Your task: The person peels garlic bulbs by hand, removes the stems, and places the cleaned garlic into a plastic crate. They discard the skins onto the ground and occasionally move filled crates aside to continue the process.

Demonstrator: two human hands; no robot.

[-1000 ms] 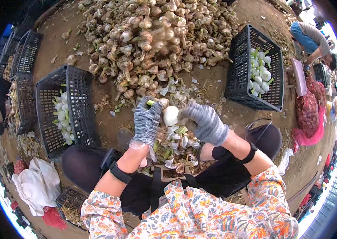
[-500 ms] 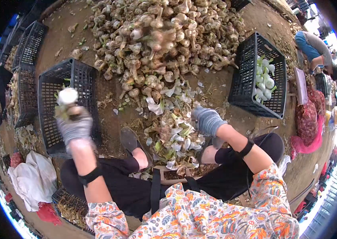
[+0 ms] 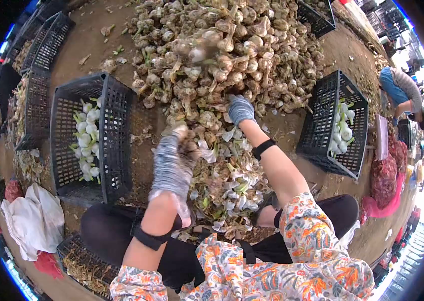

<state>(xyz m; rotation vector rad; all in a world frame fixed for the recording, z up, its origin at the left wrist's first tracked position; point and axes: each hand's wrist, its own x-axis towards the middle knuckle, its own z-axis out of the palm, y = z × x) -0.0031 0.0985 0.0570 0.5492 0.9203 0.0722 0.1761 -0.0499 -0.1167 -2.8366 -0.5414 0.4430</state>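
Note:
My left hand (image 3: 174,158), in a grey-striped, soiled glove, is at the lower front edge of the garlic pile (image 3: 197,65). Motion smears its fingers, and I cannot make out whether they hold anything. My right hand (image 3: 241,109), gloved the same way, reaches into the foot of the pile, touching the unpeeled bulbs; its fingertips are hidden among them. White trimmed garlic bulbs (image 3: 86,140) lie in the black plastic crate (image 3: 116,145) on my left. More white bulbs (image 3: 342,130) lie in the black crate (image 3: 317,120) on my right.
Peeled skins and leaf scraps (image 3: 232,185) cover the ground between my feet. A white sack (image 3: 34,220) lies at the left, near more crates (image 3: 36,108). Red net bags (image 3: 385,185) stand at the right, and another person (image 3: 405,90) bends over beyond them.
My left hand has moved from above the left crate to the pile, and the white bulb it held is gone from it. My right hand has moved forward into the pile.

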